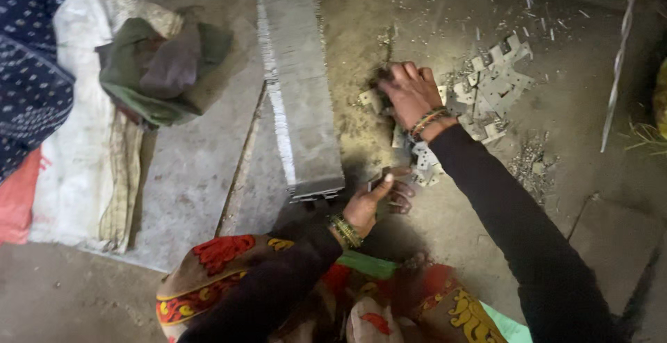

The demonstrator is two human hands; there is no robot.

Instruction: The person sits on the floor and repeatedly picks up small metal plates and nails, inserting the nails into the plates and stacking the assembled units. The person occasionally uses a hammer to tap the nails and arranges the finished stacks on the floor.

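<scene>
Nearest, the left hand (372, 204) curls its fingers around a few small plates (389, 175) at the near end of the long grey block (299, 79). Farther off, the right hand (410, 93) presses down, fingers together, on the plates (490, 86) heaped on the dusty floor (570, 176). The plates look thin, stiff, light, perhaps sharp-edged, best pinched by their flat faces. A crumpled cloth (156, 69) lies far left.

We count two hands at work, the left hand (375, 201) and the right hand (410, 93), each with a stack of bangles at the wrist. There is one long grey metal block (299, 79), one bundle of green cloth (156, 69) and one white sack (76, 107). The small flat metal plates (490, 82) lie in a heap too tangled for us to number, a couple of dozen at least.
</scene>
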